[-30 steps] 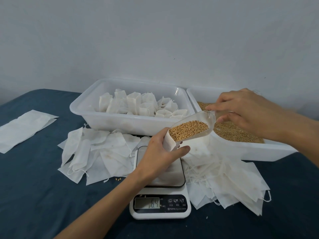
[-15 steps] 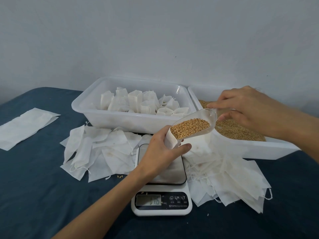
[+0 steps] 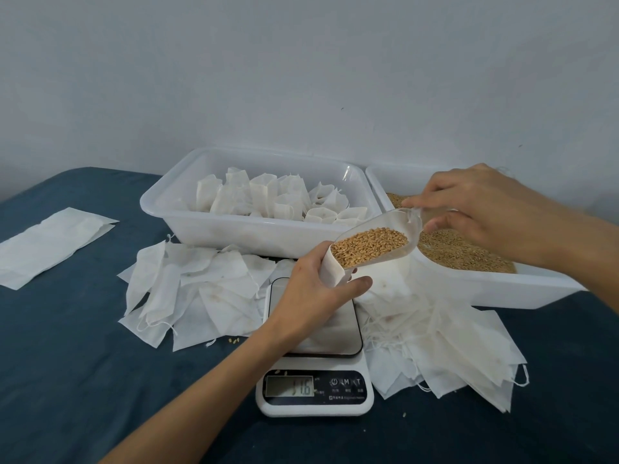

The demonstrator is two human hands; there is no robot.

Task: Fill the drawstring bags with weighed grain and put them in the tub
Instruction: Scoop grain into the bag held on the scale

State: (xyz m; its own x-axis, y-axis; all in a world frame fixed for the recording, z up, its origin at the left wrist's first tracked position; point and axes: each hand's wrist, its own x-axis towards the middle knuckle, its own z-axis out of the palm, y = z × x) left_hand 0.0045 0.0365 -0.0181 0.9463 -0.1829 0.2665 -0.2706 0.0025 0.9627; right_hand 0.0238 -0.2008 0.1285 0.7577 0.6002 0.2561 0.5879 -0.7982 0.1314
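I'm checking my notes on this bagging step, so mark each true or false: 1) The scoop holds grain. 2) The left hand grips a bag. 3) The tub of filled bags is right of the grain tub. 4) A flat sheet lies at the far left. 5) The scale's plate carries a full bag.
1) The clear scoop holds grain: true.
2) The left hand grips a white bag at the scoop's mouth: true.
3) False: the tub of filled bags sits left of the grain tub.
4) A flat white sheet lies at the far left: true.
5) False: no bag stands on the scale; the bag is held above it.
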